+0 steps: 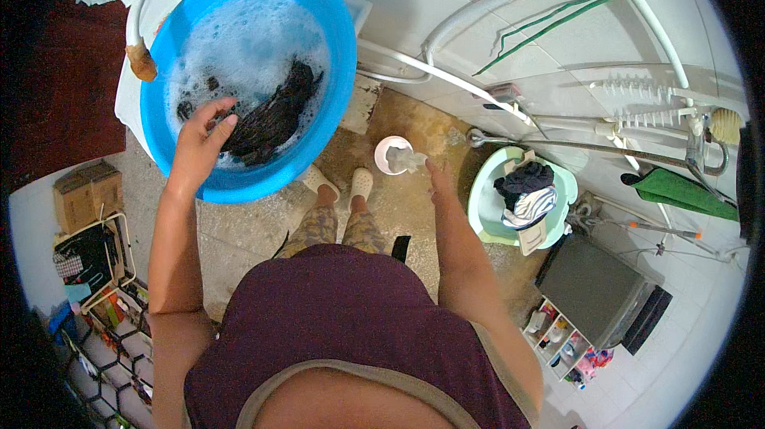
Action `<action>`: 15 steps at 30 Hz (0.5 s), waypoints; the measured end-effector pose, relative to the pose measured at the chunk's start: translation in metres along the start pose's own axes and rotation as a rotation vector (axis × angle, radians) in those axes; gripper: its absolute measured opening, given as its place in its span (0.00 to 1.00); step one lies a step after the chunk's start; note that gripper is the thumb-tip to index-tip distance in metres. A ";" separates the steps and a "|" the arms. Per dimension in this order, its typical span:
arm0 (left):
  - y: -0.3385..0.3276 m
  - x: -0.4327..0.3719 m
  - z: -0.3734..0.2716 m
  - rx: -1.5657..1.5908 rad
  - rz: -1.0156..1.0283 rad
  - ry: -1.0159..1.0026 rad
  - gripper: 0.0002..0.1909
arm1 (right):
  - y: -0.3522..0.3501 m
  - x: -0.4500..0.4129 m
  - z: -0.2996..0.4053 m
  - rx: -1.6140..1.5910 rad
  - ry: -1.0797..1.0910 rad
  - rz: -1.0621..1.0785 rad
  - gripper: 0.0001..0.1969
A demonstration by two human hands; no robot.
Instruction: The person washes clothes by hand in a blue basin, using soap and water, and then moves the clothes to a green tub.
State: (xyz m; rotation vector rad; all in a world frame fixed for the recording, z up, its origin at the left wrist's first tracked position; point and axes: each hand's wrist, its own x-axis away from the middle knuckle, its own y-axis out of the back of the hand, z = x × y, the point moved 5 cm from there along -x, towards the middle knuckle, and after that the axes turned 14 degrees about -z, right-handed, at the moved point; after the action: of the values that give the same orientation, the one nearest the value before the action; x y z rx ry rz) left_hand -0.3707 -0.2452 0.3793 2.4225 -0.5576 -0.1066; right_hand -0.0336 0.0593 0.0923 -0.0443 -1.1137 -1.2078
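Note:
A large blue plastic basin (343, 58) stands at the upper left with sudsy water in it. A dark wet cloth (275, 118) lies partly in the foam. Over the basin's near left part is my left hand (206, 136), fingers curled and thumb apart, beside the dark cloth; whether it touches the cloth is unclear. My right hand (438, 177) hangs lower, to the right of my feet. At its fingertips is a pale, crumpled translucent thing (407, 159), above or partly in a small white round container (381, 156); the grip is blurred.
On the wet floor at right stands a pale green basin (478, 214) with dark and striped clothes (532, 202) and a washboard. White pipes (460, 79) and a shower hose run along the tiled wall. A grey-topped appliance (597, 279) is at lower right; cardboard boxes (86, 196) are at left.

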 end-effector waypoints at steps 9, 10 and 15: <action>0.030 -0.008 0.038 -0.375 -0.185 -0.196 0.19 | 0.026 0.094 0.175 -0.348 0.738 0.149 0.10; 0.028 -0.011 0.053 -0.464 -0.191 -0.219 0.21 | 0.023 0.143 0.208 -0.399 0.780 0.197 0.10; 0.020 -0.016 0.058 -0.855 -0.068 -0.124 0.31 | -0.038 0.335 0.278 0.017 1.520 0.589 0.16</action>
State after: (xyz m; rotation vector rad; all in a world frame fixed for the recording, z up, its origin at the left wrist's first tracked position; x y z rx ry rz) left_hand -0.4049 -0.2859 0.3449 1.6037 -0.3731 -0.4322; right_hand -0.2688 -0.0397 0.4476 0.4611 0.2501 -0.4073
